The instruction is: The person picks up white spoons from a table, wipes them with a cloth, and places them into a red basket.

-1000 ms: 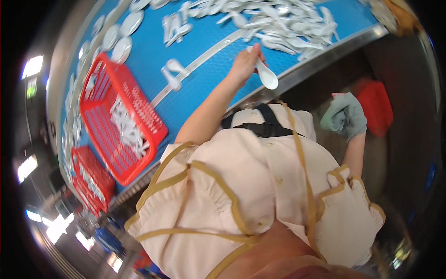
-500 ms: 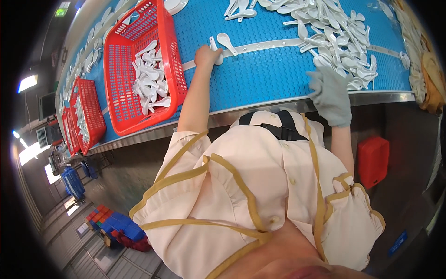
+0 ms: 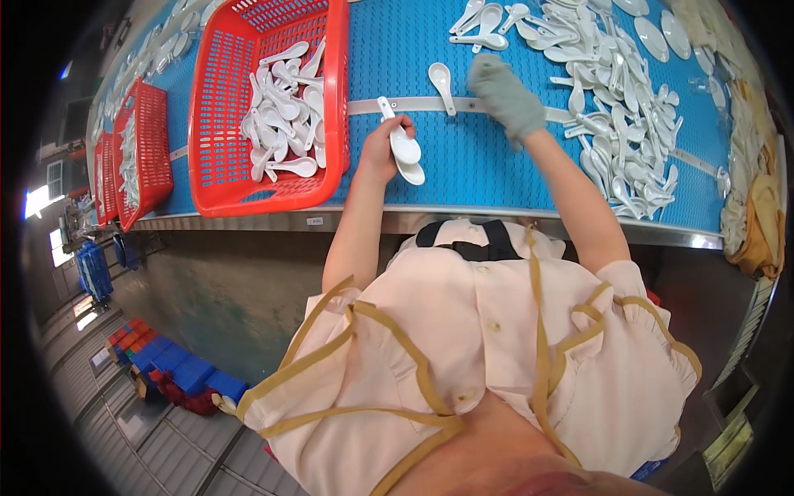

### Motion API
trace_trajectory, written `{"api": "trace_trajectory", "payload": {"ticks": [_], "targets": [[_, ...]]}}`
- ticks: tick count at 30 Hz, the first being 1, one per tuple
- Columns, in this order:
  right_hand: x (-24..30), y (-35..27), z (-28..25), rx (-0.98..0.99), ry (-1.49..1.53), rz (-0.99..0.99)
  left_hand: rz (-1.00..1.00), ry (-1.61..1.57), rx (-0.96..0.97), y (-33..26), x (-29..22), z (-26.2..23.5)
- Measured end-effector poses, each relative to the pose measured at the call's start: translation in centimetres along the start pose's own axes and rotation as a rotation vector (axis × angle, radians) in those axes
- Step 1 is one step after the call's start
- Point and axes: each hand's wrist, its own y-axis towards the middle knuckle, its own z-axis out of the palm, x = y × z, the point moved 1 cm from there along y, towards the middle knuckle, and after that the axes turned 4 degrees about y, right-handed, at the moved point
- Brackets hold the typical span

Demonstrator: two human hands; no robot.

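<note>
Currently, the left hand [image 3: 381, 152] is gripping two spoons [image 3: 405, 149] at upper centre, long axes slanting, bowls pointing down-right. The gloved right hand [image 3: 506, 97], grip unclear, is reaching further left than before.

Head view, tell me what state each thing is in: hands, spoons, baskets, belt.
Left hand: bare, closed on at least two overlapping white spoons
Right hand: gloved; whether it grips anything is unclear
Lone spoon: lying, handle toward the person
Spoon pile: loose, jumbled
Large red basket: partly filled with spoons
Next red basket leftward: holding white pieces
Blue belt: running or stopped, cannot tell
</note>
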Motion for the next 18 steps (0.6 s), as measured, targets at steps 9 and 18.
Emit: {"api": "trace_trajectory", "payload": {"ticks": [9, 18], "targets": [[-0.3, 4.5, 10.2, 0.382, 0.255, 0.218, -0.012, -0.064, -0.205, -0.6, -1.8, 4.2], [-0.6, 6.6, 1.4, 0.642, -0.070, 0.177, -0.075, -0.069, -0.231, 3.4, -2.1, 5.1]]}}
